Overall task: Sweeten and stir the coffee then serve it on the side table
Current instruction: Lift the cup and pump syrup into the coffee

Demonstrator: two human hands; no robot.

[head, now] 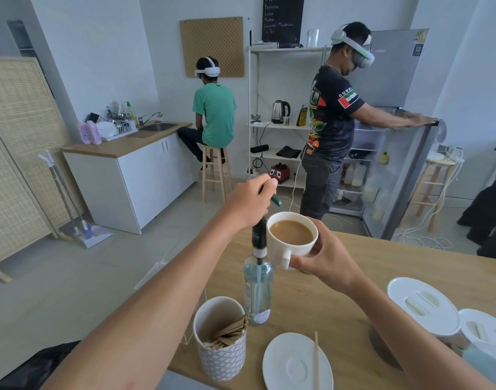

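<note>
Centre frame: left hand (249,202) up on the dark green pump top (275,199) of the clear syrup bottle (257,291), fingers curled over it. Right hand (327,258) holds the white coffee cup (293,240) up off the bench (311,308), fingers wrapped round its body by the handle, rim just below the spout. Cup holds milky coffee. Lower centre: white saucer (291,367) with one wooden stirrer (316,361) lying across it, patterned holder (221,358) of stirrers to its left. White lidded tubs (422,302) lower right.
</note>
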